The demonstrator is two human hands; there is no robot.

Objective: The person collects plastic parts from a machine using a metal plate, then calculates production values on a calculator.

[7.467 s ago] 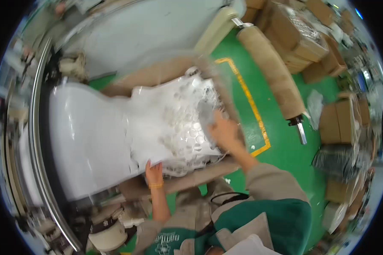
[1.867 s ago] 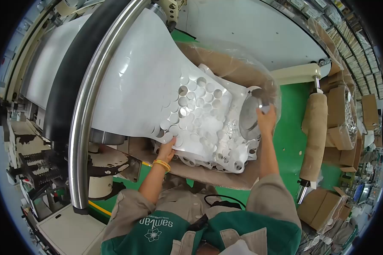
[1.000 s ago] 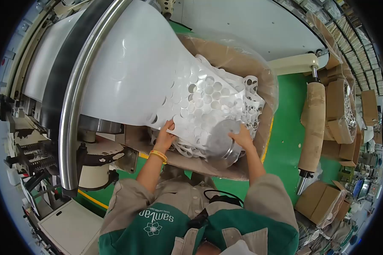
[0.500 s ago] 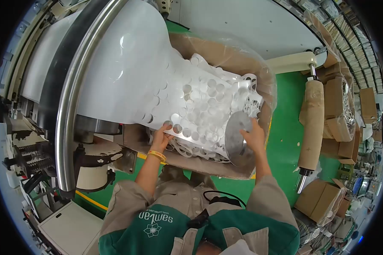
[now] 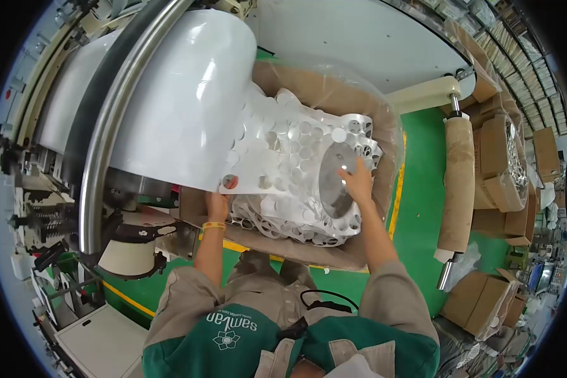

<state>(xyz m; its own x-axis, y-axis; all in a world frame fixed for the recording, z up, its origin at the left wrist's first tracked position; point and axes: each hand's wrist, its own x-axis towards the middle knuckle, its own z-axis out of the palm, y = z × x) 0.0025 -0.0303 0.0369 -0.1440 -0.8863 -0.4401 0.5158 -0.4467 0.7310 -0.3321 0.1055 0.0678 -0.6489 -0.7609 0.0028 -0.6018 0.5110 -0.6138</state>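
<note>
A wide white sheet comes off the machine and runs into a cardboard box, where it is punched full of round holes. My left hand grips the sheet's near edge, and part of the hand shows through a hole. Loose white discs lie over the punched part. In my right hand is a grey round metal plate, tilted above the discs, with the thumb on its face. The fingers behind the plate are partly hidden.
The cardboard box has a clear plastic liner and stands on a green floor. A steel roller bar is on the left. A brown roll hangs on an arm at right, near more cartons.
My left hand has shifted left along the sheet's edge. My right hand has moved up and slightly left with the metal plate. The punched sheet lies differently in the box.
</note>
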